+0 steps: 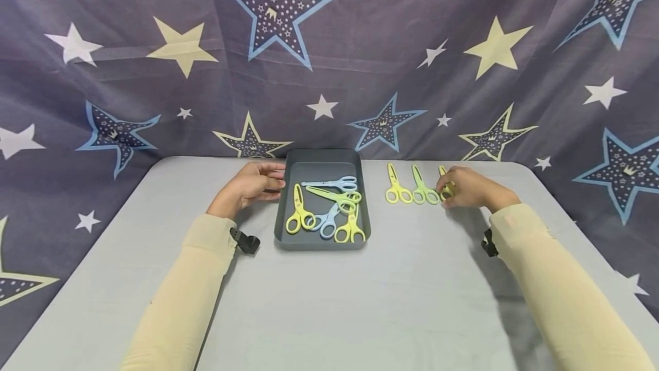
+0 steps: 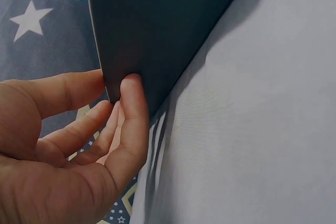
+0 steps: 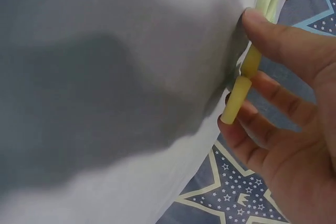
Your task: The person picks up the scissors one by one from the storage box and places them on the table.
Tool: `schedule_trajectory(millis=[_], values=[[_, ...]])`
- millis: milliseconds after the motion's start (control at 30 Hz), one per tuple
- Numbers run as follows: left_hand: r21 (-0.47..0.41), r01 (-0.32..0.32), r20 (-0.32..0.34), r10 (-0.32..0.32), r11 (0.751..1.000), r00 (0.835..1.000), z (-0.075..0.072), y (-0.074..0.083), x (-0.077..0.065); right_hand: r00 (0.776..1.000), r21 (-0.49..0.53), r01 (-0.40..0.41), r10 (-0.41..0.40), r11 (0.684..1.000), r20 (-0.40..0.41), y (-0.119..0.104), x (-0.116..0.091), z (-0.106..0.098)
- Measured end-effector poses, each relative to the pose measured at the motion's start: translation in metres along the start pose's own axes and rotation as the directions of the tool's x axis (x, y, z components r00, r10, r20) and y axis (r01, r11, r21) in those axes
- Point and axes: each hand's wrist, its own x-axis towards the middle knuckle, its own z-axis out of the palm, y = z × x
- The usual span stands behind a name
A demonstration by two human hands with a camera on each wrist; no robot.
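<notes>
Against the left wall of a dark grey tray (image 1: 321, 155), my left hand (image 1: 254, 182) rests its fingertips; the left wrist view shows them touching the tray's outer side (image 2: 173, 19). Several pairs of scissors lie inside in a loose pile, among them yellow scissors (image 1: 297, 211) and light blue scissors (image 1: 334, 183). To the right, a yellow pair of scissors (image 1: 392, 185) and a green pair (image 1: 420, 188) lie side by side, tips away from me. Beside them my right hand (image 1: 465, 188) holds another yellow pair (image 3: 239, 98) by its handles, partly hidden by the fingers.
A pale cloth-covered table (image 1: 381, 302) carries everything. Behind it hangs a dark curtain (image 1: 329, 74) patterned with stars, close to the table's far edge. The scissors row lies near that far edge, right of the tray.
</notes>
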Motion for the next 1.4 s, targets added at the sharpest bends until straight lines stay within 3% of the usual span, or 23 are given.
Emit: schedule_trajectory(millis=[433,667,1000,1400], values=[[-0.009,0.013,-0.004,-0.013,1.0,1.0,-0.001,-0.001,0.0,0.999,0.025,-0.027,0.026,0.999,0.032,0.001,-0.001,0.004],[-0.012,0.01,-0.003,-0.01,1.0,1.0,0.0,-0.001,0.001,1.0,0.007,0.012,-0.012,1.0,0.018,-0.005,-0.001,0.0],[-0.021,0.008,0.0,-0.008,1.0,1.0,0.0,0.0,0.001,0.999,-0.055,-0.032,0.033,0.998,0.025,-0.036,0.008,-0.006],[-0.013,0.004,-0.014,-0.004,1.0,1.0,0.001,0.0,0.0,0.996,-0.098,0.079,-0.082,0.992,-0.023,-0.075,0.023,-0.009]])
